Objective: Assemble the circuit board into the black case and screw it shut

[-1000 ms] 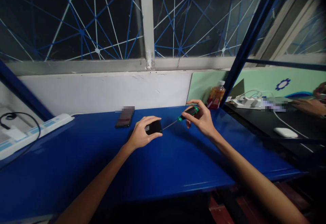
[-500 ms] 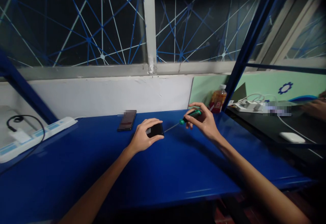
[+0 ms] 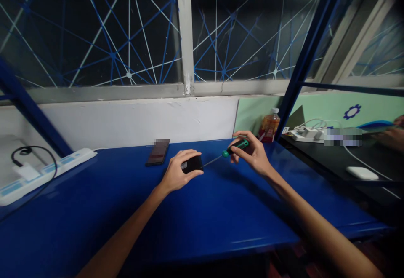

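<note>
My left hand (image 3: 177, 170) grips a small black box-shaped device (image 3: 193, 164) between thumb and fingers, just above the blue table (image 3: 202, 219). A pale label shows on the device near my palm. My right hand (image 3: 251, 151) is closed round the green and black handle of a screwdriver (image 3: 236, 147). Its thin shaft points left and down, and the tip meets the right end of the device; whether it sits in a screw is too small to tell. Behind my left hand a dark phone (image 3: 158, 152) lies on the table.
A white power strip (image 3: 47, 177) with a plugged-in black cable lies at the left. At the back right stands a drink bottle (image 3: 269, 125) beside a blue metal post (image 3: 303, 59). A black neighbouring table (image 3: 315, 156) holds a white case (image 3: 362, 172), cables and another person's hand (image 3: 393, 135).
The view has tilted up slightly, so everything sits a little lower. My right fingers have shifted slightly on the screwdriver handle; its tip stays at the device.
</note>
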The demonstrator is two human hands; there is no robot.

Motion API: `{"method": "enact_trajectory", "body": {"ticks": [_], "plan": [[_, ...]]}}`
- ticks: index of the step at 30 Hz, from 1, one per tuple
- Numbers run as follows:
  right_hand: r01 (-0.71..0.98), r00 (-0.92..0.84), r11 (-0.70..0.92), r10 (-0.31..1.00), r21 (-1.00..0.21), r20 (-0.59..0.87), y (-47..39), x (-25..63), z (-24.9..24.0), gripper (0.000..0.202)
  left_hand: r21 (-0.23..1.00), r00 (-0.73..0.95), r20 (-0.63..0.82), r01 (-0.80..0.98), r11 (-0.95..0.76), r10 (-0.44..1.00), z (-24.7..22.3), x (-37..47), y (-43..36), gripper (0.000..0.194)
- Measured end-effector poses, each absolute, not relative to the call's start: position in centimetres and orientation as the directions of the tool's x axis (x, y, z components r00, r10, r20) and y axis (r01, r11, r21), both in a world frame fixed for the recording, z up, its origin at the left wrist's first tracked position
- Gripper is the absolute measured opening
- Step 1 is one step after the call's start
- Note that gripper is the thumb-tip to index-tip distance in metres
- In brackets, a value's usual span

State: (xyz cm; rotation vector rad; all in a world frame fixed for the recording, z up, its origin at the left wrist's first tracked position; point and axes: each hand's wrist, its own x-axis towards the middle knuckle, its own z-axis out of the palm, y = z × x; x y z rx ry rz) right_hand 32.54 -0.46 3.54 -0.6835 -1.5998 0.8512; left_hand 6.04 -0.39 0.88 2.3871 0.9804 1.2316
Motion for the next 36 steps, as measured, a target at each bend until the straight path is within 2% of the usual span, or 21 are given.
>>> {"method": "enact_trajectory", "body": {"ticks": [5,10,13,17,23,29,33,36], "plan": [[0.154,-0.096,0.569,0.823,-0.808,0.561,-0.43,32.54,3.17,0.029,0.519,0.409,0.606,0.447,-0.729,0.682,0.81,6.09,-0.37,0.046],[-0.054,-0.281,0.527,0.807,-0.848,0.519,-0.31,32.92,3.45,0.037,0.532,0.386,0.613,0.443,-0.722,0.689,0.75,6.12,-0.31,0.045],[-0.017,-0.28,0.523,0.816,-0.852,0.506,-0.37,32.94,3.54,0.037,0.539,0.376,0.615,0.44,-0.718,0.693,0.81,6.12,-0.4,0.046],[0.095,-0.178,0.54,0.835,-0.836,0.52,-0.62,32.64,3.44,0.031,0.541,0.377,0.604,0.453,-0.708,0.702,0.89,6.14,-0.52,0.046],[-0.011,-0.271,0.53,0.815,-0.848,0.513,-0.62,32.54,3.62,0.042,0.539,0.376,0.599,0.463,-0.703,0.707,0.85,6.18,-0.45,0.047],[0.067,-0.206,0.529,0.837,-0.846,0.507,-0.55,32.55,3.51,0.044,0.538,0.379,0.591,0.472,-0.698,0.712,0.99,6.2,-0.53,0.047],[-0.038,-0.287,0.522,0.811,-0.852,0.51,-0.73,32.52,3.78,0.048,0.544,0.382,0.588,0.466,-0.698,0.713,0.96,6.22,-0.48,0.048],[-0.04,-0.298,0.496,0.823,-0.867,0.484,-0.66,32.7,3.8,0.047,0.551,0.375,0.588,0.463,-0.695,0.716,0.9,6.21,-0.43,0.049]]}}
